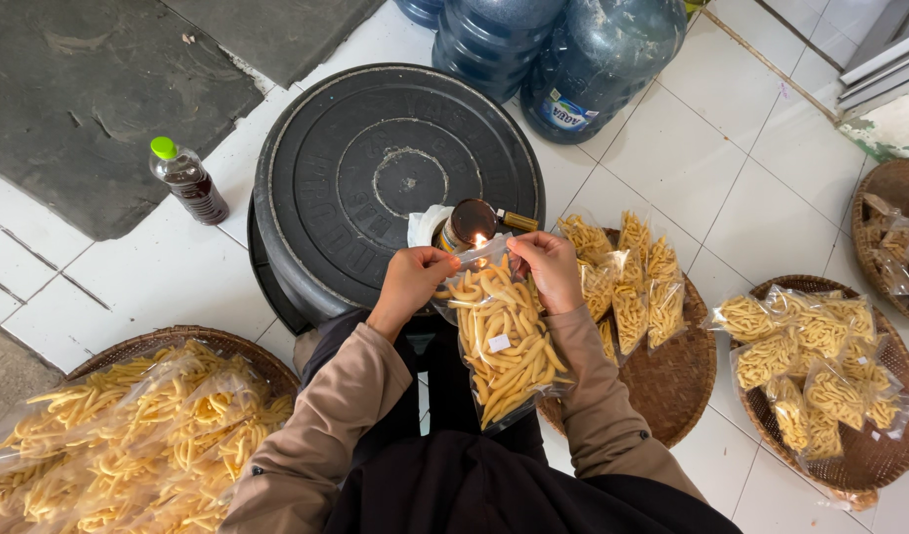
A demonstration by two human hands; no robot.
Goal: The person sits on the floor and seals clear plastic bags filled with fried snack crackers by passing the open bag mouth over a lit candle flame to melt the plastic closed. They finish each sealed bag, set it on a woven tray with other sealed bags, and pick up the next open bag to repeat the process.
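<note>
Holding: bag (504, 346) of yellow stick snacks, pinched at its top edge by both hands, hanging upright over the lap
Left hand (411, 280): grip closed on the bag's top left corner
Right hand (550, 267): grip closed on the bag's top right corner
Flame (480, 240): small, burning just above the bag's top edge, between the hands
Lamp (469, 222): brown, round, standing on the drum lid's near edge
Drum (395, 168): black, lidded, in front of the knees
Left: basket (182, 341) heaped with bagged snacks; green-capped bottle (188, 181) on the floor
Right: two baskets (672, 371) with filled bags
Behind: blue water jugs (558, 49)
</note>
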